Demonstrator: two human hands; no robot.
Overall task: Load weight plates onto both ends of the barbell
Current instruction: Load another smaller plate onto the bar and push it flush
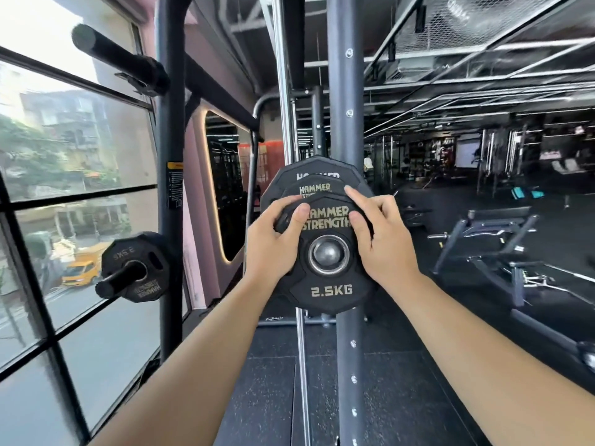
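A black 2.5 kg plate [328,291] with gold Hammer Strength lettering sits on the barbell sleeve, whose steel end [329,254] shows through the plate's centre hole. Behind it sit a mid-sized plate [317,187] and a larger plate [309,170], both on the same sleeve. My left hand [273,243] grips the small plate's left edge, thumb on its face. My right hand [383,239] holds its right edge, index finger stretched onto the plate behind. The rest of the barbell is hidden behind the plates.
A dark rack upright [346,123] rises just behind the plates. To the left, a storage peg [120,278] carries another 2.5 kg plate [136,268], with an empty peg [112,56] above, beside large windows. An adjustable bench [489,239] stands on the right over rubber flooring.
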